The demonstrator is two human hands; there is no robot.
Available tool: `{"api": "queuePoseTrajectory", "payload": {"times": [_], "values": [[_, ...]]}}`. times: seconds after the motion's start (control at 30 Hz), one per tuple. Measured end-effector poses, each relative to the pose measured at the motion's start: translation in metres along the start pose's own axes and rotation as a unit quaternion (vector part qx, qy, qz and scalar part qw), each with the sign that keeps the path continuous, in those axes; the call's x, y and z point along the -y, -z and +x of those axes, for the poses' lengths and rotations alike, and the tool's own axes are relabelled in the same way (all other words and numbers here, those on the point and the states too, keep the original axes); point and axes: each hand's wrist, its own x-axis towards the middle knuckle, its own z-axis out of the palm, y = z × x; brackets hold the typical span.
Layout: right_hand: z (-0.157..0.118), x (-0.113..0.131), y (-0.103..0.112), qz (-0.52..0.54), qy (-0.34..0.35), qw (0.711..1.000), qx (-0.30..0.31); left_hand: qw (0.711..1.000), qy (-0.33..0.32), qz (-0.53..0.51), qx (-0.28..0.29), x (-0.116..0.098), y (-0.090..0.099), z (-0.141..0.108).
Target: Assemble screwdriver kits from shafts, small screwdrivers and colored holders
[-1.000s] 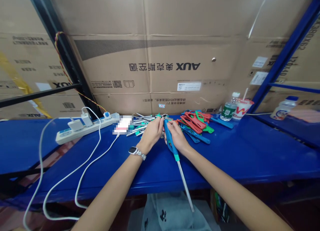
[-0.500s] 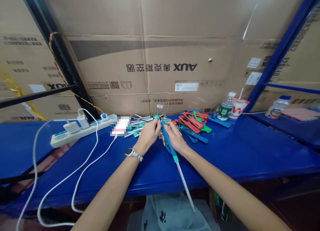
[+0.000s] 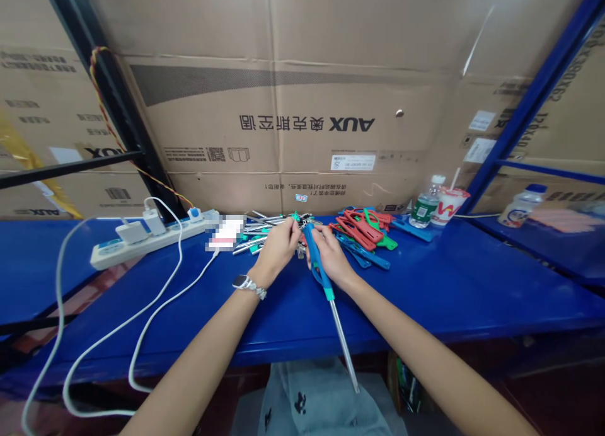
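Observation:
A blue long-necked lighter [image 3: 318, 263] is wrapped in the fingers of my right hand [image 3: 333, 253]. Its silver tube points down toward me, past the table's front edge, and a green collar joins tube and handle. Close to the handle's far end, my left hand [image 3: 278, 250] is closed in a pinch; whatever lies between its fingertips is too small or hidden to make out. Behind and left of that hand lie several silver tubes with green ends [image 3: 250, 242]. Red handle shells [image 3: 357, 228] and blue handle shells [image 3: 371, 258] are heaped to the right of my right hand.
A white power strip [image 3: 151, 242] with plugs and cables lies on the blue table [image 3: 425, 297] at left, near a blurred-out phone [image 3: 225, 233]. At the back right stand a water bottle [image 3: 424, 206], a paper cup [image 3: 449, 206] and a blue-capped bottle [image 3: 523, 206]. Cardboard [image 3: 212, 89] rises behind.
The lighter's tube tip has swung slightly left and my left hand has shifted slightly left. The view has moved a little; my right hand keeps its hold on the lighter.

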Motion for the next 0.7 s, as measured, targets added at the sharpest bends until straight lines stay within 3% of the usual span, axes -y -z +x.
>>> {"api": "queuePoseTrajectory", "payload": {"times": [0.1,0.23,0.4,0.57,0.7], "values": [[0.001,0.003,0.003,-0.002,-0.012,1.0,-0.015,0.999,-0.037,-0.015,0.019,0.01,0.012,-0.004],[0.001,0.006,0.007,-0.019,-0.007,0.999,-0.029,0.991,-0.097,-0.008,0.094,0.037,0.031,-0.02],[0.002,0.003,0.007,-0.034,-0.02,0.999,-0.025,0.979,-0.14,0.045,0.138,0.062,0.029,-0.033],[0.005,0.0,0.005,-0.003,-0.031,0.999,-0.042,0.977,-0.149,0.086,0.122,0.061,0.017,-0.025],[0.009,0.0,0.007,0.048,-0.041,0.994,-0.088,0.986,-0.124,0.082,0.08,0.057,0.025,-0.027]]}}
